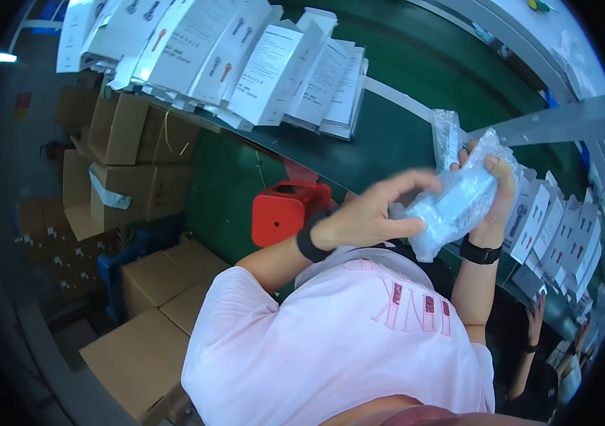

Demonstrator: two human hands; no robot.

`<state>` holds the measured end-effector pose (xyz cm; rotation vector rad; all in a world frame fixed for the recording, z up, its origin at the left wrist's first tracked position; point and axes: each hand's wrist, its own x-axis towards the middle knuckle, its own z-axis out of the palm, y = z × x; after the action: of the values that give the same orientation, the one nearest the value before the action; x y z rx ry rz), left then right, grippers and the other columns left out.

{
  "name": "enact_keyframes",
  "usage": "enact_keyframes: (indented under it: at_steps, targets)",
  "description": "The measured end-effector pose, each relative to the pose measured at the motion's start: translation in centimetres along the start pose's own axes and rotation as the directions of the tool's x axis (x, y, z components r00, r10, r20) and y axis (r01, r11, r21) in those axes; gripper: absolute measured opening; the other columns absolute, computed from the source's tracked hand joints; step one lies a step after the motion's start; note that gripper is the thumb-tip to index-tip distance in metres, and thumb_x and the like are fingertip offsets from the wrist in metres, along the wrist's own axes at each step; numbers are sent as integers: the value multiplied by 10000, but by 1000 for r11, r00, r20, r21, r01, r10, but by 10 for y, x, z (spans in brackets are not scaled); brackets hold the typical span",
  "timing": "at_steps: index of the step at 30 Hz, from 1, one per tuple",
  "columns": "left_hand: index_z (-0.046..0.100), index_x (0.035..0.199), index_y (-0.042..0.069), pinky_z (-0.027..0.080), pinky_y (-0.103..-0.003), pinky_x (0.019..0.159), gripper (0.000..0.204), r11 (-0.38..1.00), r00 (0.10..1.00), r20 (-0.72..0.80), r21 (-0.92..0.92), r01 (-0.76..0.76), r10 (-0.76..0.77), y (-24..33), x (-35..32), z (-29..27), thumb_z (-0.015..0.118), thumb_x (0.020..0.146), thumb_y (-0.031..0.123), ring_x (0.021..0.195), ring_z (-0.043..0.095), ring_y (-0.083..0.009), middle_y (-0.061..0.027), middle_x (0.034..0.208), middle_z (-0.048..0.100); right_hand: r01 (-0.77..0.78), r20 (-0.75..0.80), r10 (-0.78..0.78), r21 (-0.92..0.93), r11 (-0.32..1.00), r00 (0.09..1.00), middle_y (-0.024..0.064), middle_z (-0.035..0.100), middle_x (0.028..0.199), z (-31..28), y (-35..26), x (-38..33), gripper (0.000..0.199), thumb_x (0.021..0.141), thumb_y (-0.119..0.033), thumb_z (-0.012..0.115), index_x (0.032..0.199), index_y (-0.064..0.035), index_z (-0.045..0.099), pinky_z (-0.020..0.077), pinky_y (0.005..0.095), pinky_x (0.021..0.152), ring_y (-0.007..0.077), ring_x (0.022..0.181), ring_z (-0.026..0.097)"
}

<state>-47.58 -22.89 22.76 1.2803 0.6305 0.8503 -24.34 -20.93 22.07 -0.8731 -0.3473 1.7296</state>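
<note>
Both hands work a bubble-wrap bundle (pixel 459 202) held above the green table (pixel 388 142) edge: the left hand (pixel 370 216) pinches its near side, the right hand (pixel 494 199) is clasped around its far end. Wrapping looks well advanced; whether it is sealed can't be told. White boxes (pixel 246 64) crowd far left, more boxes (pixel 558 234) right, leaving bare table between
</note>
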Motion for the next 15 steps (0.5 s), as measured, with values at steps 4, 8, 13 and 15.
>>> enact_keyframes:
  at_steps: [4,8,13,15]
  targets:
    - [443,1316,-56,368,-465,1036,779,391,853,-280,915,99,440,58,16,-75,793,718,299,1220,448,-423,-265,1292,502,121,95,-137,160,980,986,90,506,911,-1,-12,4,408,746,-115,628,1132,-46,516,509,374,820,212,821,517]
    - [348,1334,-151,417,-486,970,942,-33,792,-470,852,522,390,64,36,-146,810,695,365,1111,485,-464,-323,1202,532,92,104,-108,141,986,989,90,506,911,-22,-6,-4,377,741,-103,623,1098,-50,516,510,376,816,216,822,521]
    - [456,1223,-125,443,-486,913,804,-192,814,-487,808,558,316,54,47,-173,812,676,345,1039,525,-458,-306,1082,587,-63,-8,68,273,960,998,115,563,951,-61,3,-27,400,761,-142,675,1122,-59,526,550,385,759,245,853,579]
    - [452,1263,-97,445,-479,903,782,-196,844,-392,854,481,366,65,44,-158,818,680,273,1038,529,-439,-296,1061,571,-73,-47,88,265,961,995,143,613,1024,-83,7,-33,411,799,-197,712,1151,-62,548,573,372,753,274,916,628]
